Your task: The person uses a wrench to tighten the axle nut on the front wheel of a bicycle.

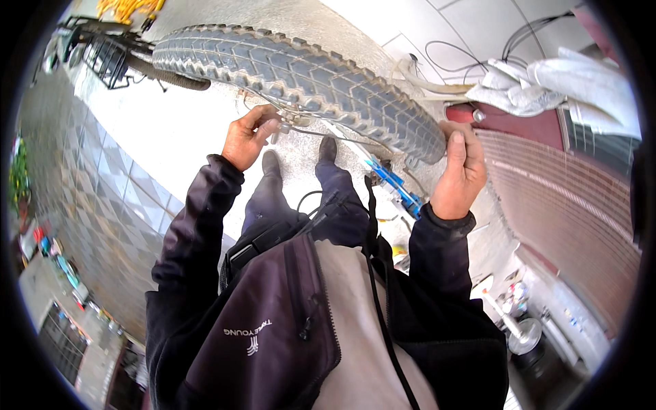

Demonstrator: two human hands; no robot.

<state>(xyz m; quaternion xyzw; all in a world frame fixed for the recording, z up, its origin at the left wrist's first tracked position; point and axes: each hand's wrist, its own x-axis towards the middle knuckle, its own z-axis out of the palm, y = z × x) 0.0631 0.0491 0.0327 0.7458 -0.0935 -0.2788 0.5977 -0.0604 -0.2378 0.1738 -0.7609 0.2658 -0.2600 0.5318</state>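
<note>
Hand adjustment around the wheel looks to be the step: the left hand (250, 138) pinches close beside a cable (328, 134), its exact hold unclear, and the right hand (460, 169) curls against the tyre's (301, 72) right end. Next calls, I judge, for a steady wheel. The tyre stands above the floor (287, 17), near the edge of the white tiles (482, 27), tread upward, long axis slanting far left to near right.

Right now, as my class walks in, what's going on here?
A person stands over a knobbly tyre, both bare hands at work around it. The left hand is at the small metal parts on the tyre's near side; exactly what its fingers pinch is unclear. The right hand is at the tyre's right end. A blue part sits below the tyre, nearer the person's body.
</note>
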